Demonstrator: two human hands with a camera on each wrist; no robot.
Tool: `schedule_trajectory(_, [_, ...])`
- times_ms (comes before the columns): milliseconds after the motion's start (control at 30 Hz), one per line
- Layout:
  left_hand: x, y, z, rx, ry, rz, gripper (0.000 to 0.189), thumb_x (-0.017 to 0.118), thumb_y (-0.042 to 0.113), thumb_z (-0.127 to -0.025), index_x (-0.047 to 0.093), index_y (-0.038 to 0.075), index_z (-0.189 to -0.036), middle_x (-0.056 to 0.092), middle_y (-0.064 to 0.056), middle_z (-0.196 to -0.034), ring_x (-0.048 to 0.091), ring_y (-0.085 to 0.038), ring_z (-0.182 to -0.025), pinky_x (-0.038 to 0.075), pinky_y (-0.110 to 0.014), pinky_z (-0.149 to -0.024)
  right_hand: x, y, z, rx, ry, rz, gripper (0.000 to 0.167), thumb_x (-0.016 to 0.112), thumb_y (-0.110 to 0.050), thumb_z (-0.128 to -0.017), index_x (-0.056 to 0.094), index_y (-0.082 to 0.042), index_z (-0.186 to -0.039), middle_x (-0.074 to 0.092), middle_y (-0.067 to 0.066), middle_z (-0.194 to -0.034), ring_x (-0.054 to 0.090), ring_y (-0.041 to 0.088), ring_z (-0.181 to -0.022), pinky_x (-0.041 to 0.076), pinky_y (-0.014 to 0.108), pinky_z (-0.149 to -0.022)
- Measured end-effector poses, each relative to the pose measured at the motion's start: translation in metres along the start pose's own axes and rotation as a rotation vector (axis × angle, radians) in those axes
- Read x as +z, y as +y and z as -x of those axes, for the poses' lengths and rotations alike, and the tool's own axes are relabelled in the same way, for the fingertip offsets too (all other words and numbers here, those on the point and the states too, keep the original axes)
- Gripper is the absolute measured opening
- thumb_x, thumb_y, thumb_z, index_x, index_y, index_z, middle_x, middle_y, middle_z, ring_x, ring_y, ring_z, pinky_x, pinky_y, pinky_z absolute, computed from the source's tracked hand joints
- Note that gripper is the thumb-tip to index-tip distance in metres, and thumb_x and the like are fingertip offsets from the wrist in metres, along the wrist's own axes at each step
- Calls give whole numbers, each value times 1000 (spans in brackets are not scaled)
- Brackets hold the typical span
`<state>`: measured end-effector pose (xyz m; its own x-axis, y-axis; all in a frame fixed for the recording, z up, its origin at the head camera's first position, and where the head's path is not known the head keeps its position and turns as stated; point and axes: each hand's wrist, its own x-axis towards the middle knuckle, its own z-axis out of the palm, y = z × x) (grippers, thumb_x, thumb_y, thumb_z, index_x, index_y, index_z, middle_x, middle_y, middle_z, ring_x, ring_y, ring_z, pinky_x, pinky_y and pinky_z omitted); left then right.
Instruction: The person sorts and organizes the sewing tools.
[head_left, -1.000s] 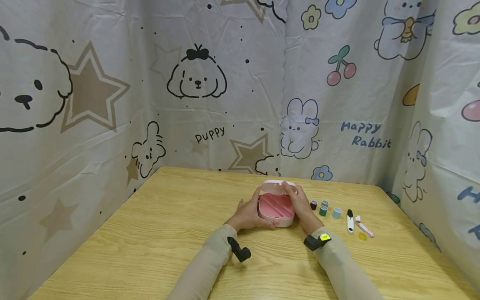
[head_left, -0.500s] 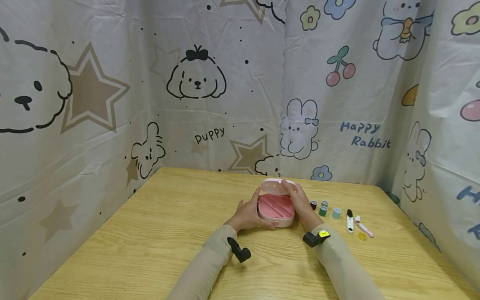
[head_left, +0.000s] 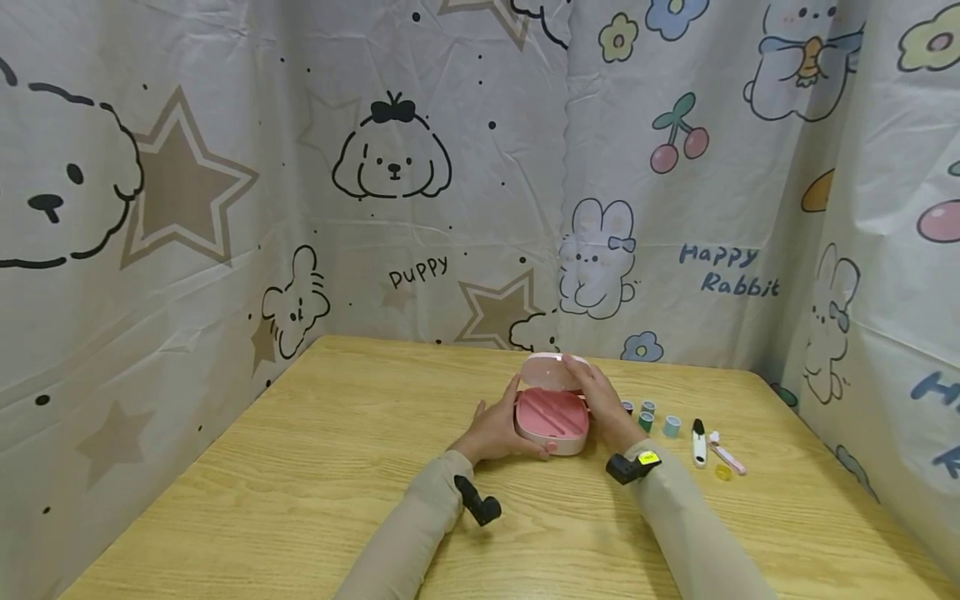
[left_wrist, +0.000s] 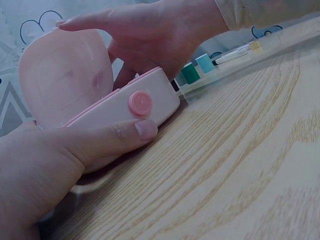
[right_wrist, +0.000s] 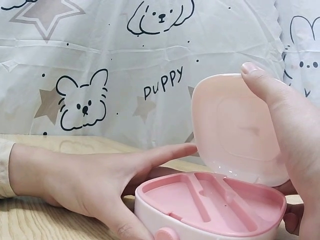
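A small white and pink box (head_left: pixel 553 417) stands on the table with its hinged lid (head_left: pixel 546 372) raised. Inside is a pink tray (right_wrist: pixel 235 212) with ridges dividing it, and a round pink button (left_wrist: pixel 140 103) sits on the front wall. My left hand (head_left: pixel 497 427) grips the box from the left, thumb along the front wall and fingers around the side. On the other side, my right hand (head_left: pixel 604 407) holds the lid, its thumb (right_wrist: pixel 260 82) over the top edge. Its other fingers are partly hidden behind the lid and the box's right side.
Several thread spools (head_left: pixel 672 427) stand right of the box, the dark one partly behind my right hand. Beyond them lie a white tool with a black tip (head_left: pixel 699 443), a slim pink stick (head_left: pixel 727 458) and a small yellow piece (head_left: pixel 723 472). Printed curtains (head_left: pixel 420 275) surround the table (head_left: pixel 337 400).
The lid's top edge has risen in the head view, so more of its inner face shows. My right hand has shifted slightly up with it. The left hand stays on the box.
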<state>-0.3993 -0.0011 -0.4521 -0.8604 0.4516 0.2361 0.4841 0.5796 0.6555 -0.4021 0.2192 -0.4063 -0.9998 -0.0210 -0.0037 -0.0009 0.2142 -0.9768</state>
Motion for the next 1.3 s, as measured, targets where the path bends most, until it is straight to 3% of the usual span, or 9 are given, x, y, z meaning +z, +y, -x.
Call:
schedule_trajectory(233, [1,-1,-1,5,2,6,147,95,60,-64,0,16,-167,42,-2,-161,40,-23,-146,2,-66,-119,0,-5,-1,6,-16,36,101,47,-82,-91,28,-11,-161,39,20,-154,39,40,-140,34,57,-114])
schedule_trajectory(633, [0,-1,0,2,-6,-7,148,95,60,-63,0,16,-167,43,-3,-161,41,-25,-145,2,-65,-119,-1,-8,-5,21,30,89,102,43,-87,-88,41,-11,-155,52,25,-143,53,38,-128,48,50,-101])
schedule_trajectory(1000, [4,-2,-4,21,-2,18,148,96,59,-64,-2,17,-167,41,-2,-162,40,-28,-145,0,-67,-118,-7,-5,-6,92,19,49,117,31,-94,-85,26,-6,-162,42,29,-152,45,45,-137,38,57,-111])
schedule_trajectory(1300, [3,-2,-3,20,18,16,149,96,58,-64,-4,20,-167,47,-2,-158,42,-24,-144,4,-69,-117,-7,-8,-6,161,1,-12,117,30,-92,-86,20,-5,-163,41,33,-152,47,46,-132,42,53,-107])
